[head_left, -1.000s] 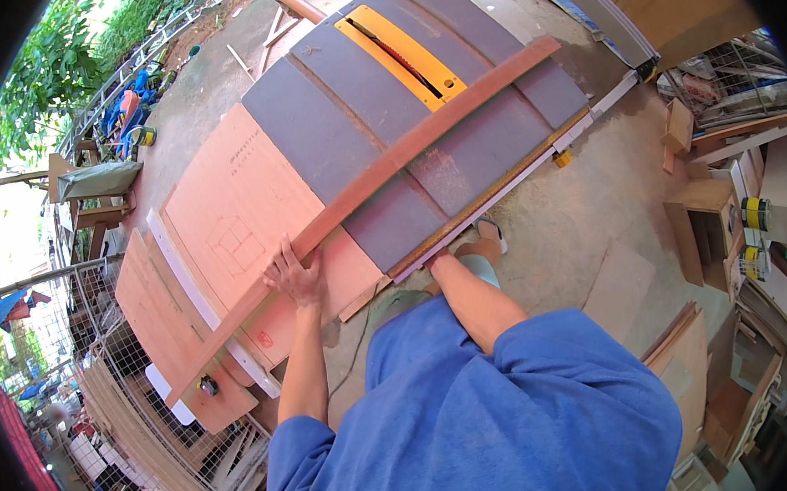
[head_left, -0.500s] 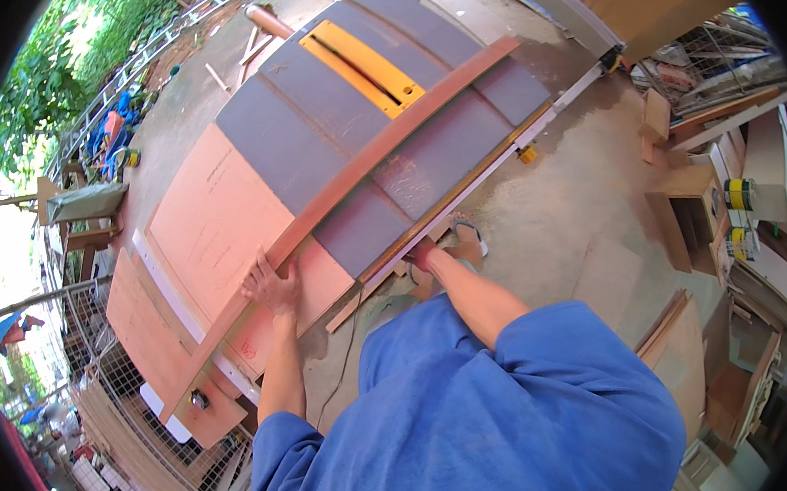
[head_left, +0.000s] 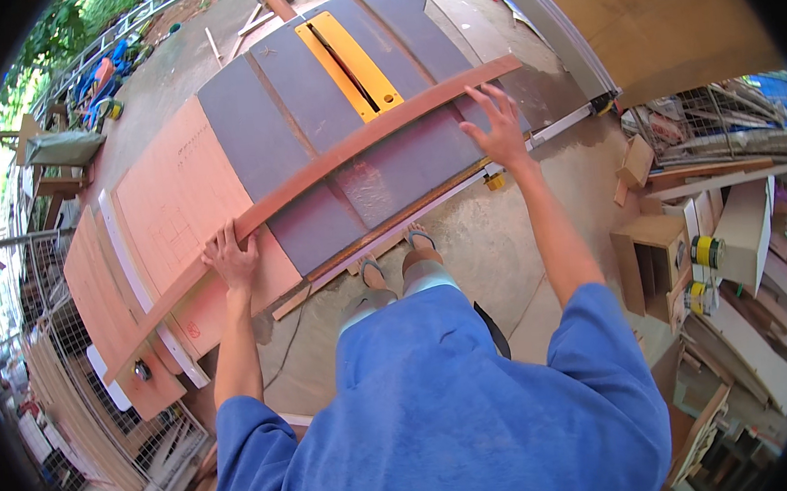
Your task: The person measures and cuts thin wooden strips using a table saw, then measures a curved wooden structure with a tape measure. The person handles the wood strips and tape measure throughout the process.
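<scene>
A long reddish-brown wooden board (head_left: pixel 342 162) lies slantwise over a grey table saw top (head_left: pixel 272 81) and the pale plywood panel (head_left: pixel 180 187) joined to its left side. Toward its left part, my left hand (head_left: pixel 233 257) grips the board, with the thumb on the near side and the fingers over it. My right hand (head_left: pixel 500 133) is at the board's right end, fingers spread, the fingertips at or just over its edge; whether they touch is unclear. Beyond the board sits the saw's yellow insert plate (head_left: pixel 344 66) with a dark slot.
A metal rail (head_left: pixel 410 215) runs along the saw's near edge, with a yellow knob (head_left: pixel 495 182) below it. Wooden boxes (head_left: pixel 654 255) and offcuts are piled at the right. Stacked boards (head_left: pixel 77 414) and wire mesh stand at the left. A cable (head_left: pixel 291 344) trails on the floor.
My right hand has come up from below the saw's near edge to the board's right end. My left hand stays on the board. The view has shifted, and both feet now show.
</scene>
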Demonstrator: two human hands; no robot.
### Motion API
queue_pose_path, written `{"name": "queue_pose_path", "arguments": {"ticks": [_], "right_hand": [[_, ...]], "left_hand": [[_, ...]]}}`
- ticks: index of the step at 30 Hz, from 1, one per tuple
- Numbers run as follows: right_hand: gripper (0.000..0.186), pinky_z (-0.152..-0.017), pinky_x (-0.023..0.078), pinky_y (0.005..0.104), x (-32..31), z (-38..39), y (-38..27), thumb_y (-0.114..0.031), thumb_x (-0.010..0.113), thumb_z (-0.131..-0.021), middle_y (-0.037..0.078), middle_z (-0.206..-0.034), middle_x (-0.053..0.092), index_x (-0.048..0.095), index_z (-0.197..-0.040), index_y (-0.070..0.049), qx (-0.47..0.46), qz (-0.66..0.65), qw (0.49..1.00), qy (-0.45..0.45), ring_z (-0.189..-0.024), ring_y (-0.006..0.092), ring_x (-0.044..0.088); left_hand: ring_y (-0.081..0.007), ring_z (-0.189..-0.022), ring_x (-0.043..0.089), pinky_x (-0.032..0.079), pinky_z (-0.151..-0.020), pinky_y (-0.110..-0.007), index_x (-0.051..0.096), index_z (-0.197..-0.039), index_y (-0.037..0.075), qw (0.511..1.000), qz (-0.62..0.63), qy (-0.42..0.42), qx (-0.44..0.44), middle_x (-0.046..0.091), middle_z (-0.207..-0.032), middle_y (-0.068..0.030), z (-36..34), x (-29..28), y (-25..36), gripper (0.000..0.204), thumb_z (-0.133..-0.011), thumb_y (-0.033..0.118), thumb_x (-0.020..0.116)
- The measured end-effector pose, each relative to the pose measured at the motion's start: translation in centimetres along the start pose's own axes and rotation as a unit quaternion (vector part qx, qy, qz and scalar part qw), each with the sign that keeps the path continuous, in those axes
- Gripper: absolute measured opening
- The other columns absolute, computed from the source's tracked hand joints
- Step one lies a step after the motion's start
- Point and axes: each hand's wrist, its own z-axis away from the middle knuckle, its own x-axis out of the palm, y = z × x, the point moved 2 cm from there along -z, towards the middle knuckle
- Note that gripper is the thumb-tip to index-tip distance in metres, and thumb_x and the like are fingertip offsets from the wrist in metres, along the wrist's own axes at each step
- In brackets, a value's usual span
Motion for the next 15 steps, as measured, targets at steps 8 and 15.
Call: {"name": "queue_pose_path", "arguments": {"ticks": [8, 15], "right_hand": [[0.074, -0.126, 0.011, 0.0682, 7.3, -6.8, 5.6, -0.072, 0.064, -0.090, 0.003, -0.165, 0.038, 0.046, -0.156, -0.043, -0.081, 0.106, 0.985, -0.114, -0.157, 0.0318, 0.026], [0.060, -0.125, 0.011, 0.0684, 9.1, -8.8, 7.1, -0.063, 0.068, -0.092, -0.001, -0.157, 0.046, 0.058, -0.147, -0.040, -0.086, 0.087, 0.988, -0.094, -0.155, 0.0293, 0.031]], "left_hand": [[-0.0271, -0.133, 0.049, 0.027, -0.114, -0.065, 0.063, -0.137, 0.021, 0.998, 0.029, -0.035, -0.033, 0.061, -0.139, 0.0013, -1.9, -0.2, 0.9, 0.065, -0.083, 0.052, 0.081], [-0.0238, -0.132, 0.051, 0.024, -0.117, -0.062, 0.067, -0.130, 0.023, 0.998, -0.004, -0.016, -0.060, 0.061, -0.145, 0.0065, -3.0, 0.0, 3.0, 0.074, -0.072, 0.065, 0.085]]}}
